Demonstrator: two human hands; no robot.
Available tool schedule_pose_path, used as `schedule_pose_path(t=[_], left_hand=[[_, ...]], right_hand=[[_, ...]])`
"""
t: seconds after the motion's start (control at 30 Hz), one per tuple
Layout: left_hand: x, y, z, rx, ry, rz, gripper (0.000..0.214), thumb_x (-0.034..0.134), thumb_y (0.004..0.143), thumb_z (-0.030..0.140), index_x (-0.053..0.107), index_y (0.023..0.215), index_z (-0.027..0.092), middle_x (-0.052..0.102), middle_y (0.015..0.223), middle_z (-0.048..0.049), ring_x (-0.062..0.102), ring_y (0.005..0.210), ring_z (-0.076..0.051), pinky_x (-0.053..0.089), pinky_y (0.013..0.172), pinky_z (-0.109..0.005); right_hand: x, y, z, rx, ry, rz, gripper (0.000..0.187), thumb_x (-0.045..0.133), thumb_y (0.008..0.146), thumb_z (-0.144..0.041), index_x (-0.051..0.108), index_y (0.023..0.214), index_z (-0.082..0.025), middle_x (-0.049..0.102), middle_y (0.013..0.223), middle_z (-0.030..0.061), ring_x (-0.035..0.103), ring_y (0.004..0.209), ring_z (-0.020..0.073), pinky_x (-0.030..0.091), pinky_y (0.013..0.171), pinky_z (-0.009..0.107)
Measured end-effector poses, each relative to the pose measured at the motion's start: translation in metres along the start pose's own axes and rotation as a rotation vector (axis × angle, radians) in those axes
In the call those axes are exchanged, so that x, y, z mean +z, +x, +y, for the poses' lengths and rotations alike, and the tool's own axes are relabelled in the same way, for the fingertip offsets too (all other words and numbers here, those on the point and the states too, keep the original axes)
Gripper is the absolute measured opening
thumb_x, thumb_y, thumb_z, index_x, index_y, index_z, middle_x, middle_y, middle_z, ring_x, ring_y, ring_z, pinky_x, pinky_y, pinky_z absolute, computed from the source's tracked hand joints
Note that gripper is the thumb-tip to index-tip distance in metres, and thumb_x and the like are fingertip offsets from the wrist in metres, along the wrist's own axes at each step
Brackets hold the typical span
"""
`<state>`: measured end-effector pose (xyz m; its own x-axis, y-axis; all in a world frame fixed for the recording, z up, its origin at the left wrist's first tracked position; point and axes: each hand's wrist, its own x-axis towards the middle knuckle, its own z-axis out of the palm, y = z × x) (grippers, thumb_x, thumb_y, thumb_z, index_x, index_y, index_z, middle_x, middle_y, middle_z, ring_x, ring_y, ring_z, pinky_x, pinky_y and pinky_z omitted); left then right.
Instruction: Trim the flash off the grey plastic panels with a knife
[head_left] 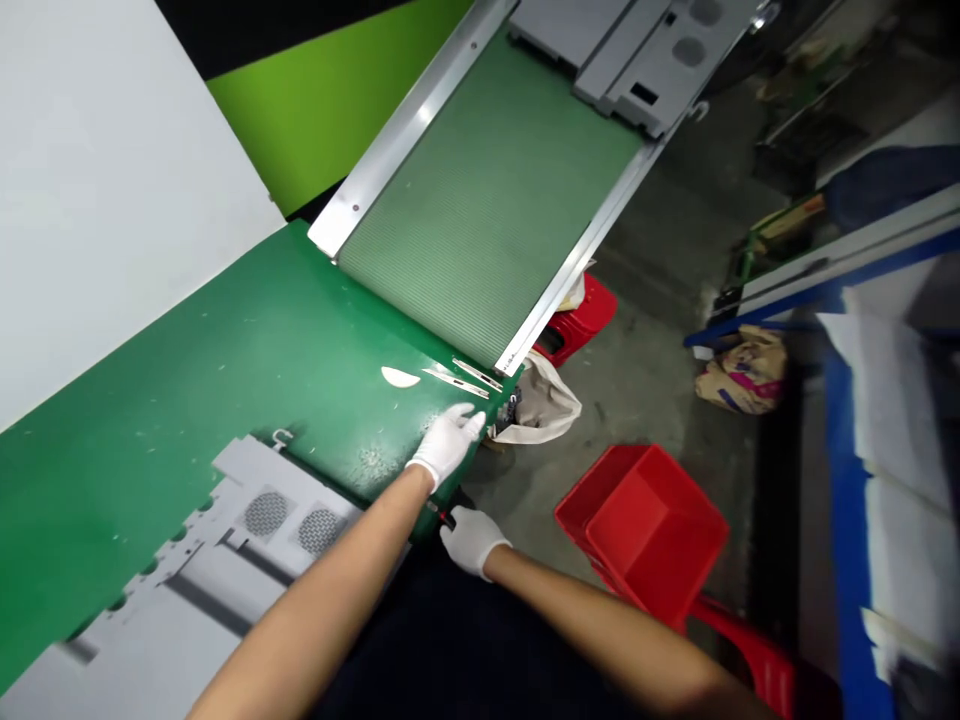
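Note:
My left hand (448, 442), in a white glove, rests on the green table (225, 370) near its right corner, fingers stretched toward thin white plastic strips (465, 378) lying there. A curved white scrap (400, 377) lies just left of the strips. My right hand (472, 538), also gloved, sits below the table edge with its fingers closed round a small red and black tool (445, 515). A grey moulded plastic panel (225, 570) with two round grilles lies on the table in front of me.
A ribbed green conveyor belt (487, 200) with metal rails runs away from the table and carries another grey panel (637, 50). Stacked red bins (652, 530) stand on the floor to the right, a cloth bag (544, 400) hangs at the table corner, and a blue-edged bench (885, 420) is at right.

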<state>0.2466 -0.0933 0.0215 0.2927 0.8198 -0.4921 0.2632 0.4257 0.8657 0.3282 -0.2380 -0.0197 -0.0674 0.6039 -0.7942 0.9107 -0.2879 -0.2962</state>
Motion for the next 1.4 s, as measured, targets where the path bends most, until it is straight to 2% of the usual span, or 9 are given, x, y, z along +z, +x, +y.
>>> schedule_pose_path(t=[0.07, 0.13, 0.2, 0.3, 0.4, 0.57, 0.7, 1.13, 1.4], left_hand=[[-0.037, 0.005, 0.004, 0.049, 0.215, 0.121, 0.038, 0.058, 0.094, 0.043, 0.069, 0.117, 0.015, 0.075, 0.110, -0.0123, 0.070, 0.099, -0.023, 0.053, 0.093, -0.035], [-0.102, 0.003, -0.004, 0.057, 0.584, 0.374, 0.038, 0.053, 0.095, 0.049, 0.074, 0.108, 0.019, 0.072, 0.121, -0.0124, 0.065, 0.114, -0.030, 0.047, 0.105, -0.044], [-0.174, -0.006, -0.021, -0.138, 0.915, 0.600, 0.045, 0.049, 0.094, 0.055, 0.075, 0.109, 0.021, 0.069, 0.126, -0.0165, 0.061, 0.120, -0.039, 0.040, 0.107, -0.058], [-0.257, -0.031, -0.051, -0.443, 0.939, 0.425, 0.055, 0.047, 0.090, 0.067, 0.078, 0.099, 0.022, 0.075, 0.113, -0.0158, 0.066, 0.109, -0.037, 0.046, 0.099, -0.051], [-0.292, -0.051, -0.076, -0.416, 0.627, 0.191, 0.058, 0.048, 0.087, 0.071, 0.079, 0.087, 0.022, 0.078, 0.095, -0.0073, 0.069, 0.091, -0.025, 0.049, 0.088, -0.032], [-0.301, -0.053, -0.096, -0.377, 0.452, 0.180, 0.069, 0.059, 0.074, 0.080, 0.078, 0.088, 0.016, 0.076, 0.086, -0.0063, 0.061, 0.078, -0.020, 0.048, 0.079, -0.030], [-0.303, -0.051, -0.100, -0.374, 0.380, 0.173, 0.070, 0.061, 0.072, 0.081, 0.077, 0.089, 0.014, 0.074, 0.082, -0.0059, 0.056, 0.072, -0.018, 0.046, 0.074, -0.030], [-0.307, -0.047, -0.110, -0.303, 0.394, 0.090, 0.062, 0.060, 0.078, 0.077, 0.073, 0.086, 0.017, 0.071, 0.082, -0.0024, 0.053, 0.071, -0.016, 0.044, 0.070, -0.027], [-0.302, -0.003, -0.102, -0.600, 0.840, -0.011, 0.053, 0.063, 0.081, 0.065, 0.078, 0.082, 0.014, 0.073, 0.079, -0.0145, 0.062, 0.072, -0.021, 0.044, 0.068, -0.029]], right_hand=[[-0.007, 0.002, -0.002, -0.014, 0.017, 0.015, 0.035, 0.047, 0.094, -0.042, 0.068, 0.108, -0.018, 0.076, 0.106, 0.0152, 0.072, 0.102, 0.0301, 0.051, 0.085, 0.037], [-0.015, 0.004, -0.007, -0.055, 0.043, 0.010, 0.039, 0.045, 0.096, -0.047, 0.069, 0.106, -0.018, 0.076, 0.107, 0.0152, 0.072, 0.102, 0.0298, 0.050, 0.084, 0.036], [-0.023, 0.008, -0.017, -0.106, 0.068, -0.010, 0.046, 0.042, 0.096, -0.055, 0.069, 0.103, -0.019, 0.076, 0.106, 0.0152, 0.072, 0.101, 0.0298, 0.049, 0.083, 0.035], [-0.033, 0.021, -0.048, -0.184, 0.078, -0.056, 0.055, 0.038, 0.096, -0.065, 0.069, 0.100, -0.019, 0.076, 0.104, 0.0158, 0.072, 0.101, 0.0309, 0.049, 0.083, 0.036], [-0.040, 0.041, -0.101, -0.275, 0.047, -0.108, 0.063, 0.036, 0.094, -0.070, 0.070, 0.105, -0.018, 0.075, 0.109, 0.0192, 0.071, 0.105, 0.0343, 0.050, 0.086, 0.040], [-0.039, 0.073, -0.194, -0.345, -0.044, -0.157, 0.072, 0.034, 0.094, -0.072, 0.070, 0.114, -0.012, 0.073, 0.115, 0.0252, 0.069, 0.110, 0.0385, 0.052, 0.089, 0.045], [-0.031, 0.087, -0.232, -0.301, -0.086, -0.135, 0.072, 0.033, 0.095, -0.071, 0.069, 0.115, -0.012, 0.073, 0.114, 0.0242, 0.070, 0.108, 0.0371, 0.053, 0.088, 0.044], [-0.025, 0.097, -0.245, -0.347, -0.214, -0.073, 0.078, 0.023, 0.098, -0.073, 0.066, 0.111, -0.010, 0.074, 0.106, 0.0244, 0.072, 0.101, 0.0355, 0.052, 0.085, 0.044], [-0.017, 0.094, -0.244, -0.331, -0.247, 0.017, 0.080, 0.020, 0.099, -0.072, 0.067, 0.111, -0.009, 0.075, 0.098, 0.0229, 0.074, 0.094, 0.0334, 0.053, 0.082, 0.042]])
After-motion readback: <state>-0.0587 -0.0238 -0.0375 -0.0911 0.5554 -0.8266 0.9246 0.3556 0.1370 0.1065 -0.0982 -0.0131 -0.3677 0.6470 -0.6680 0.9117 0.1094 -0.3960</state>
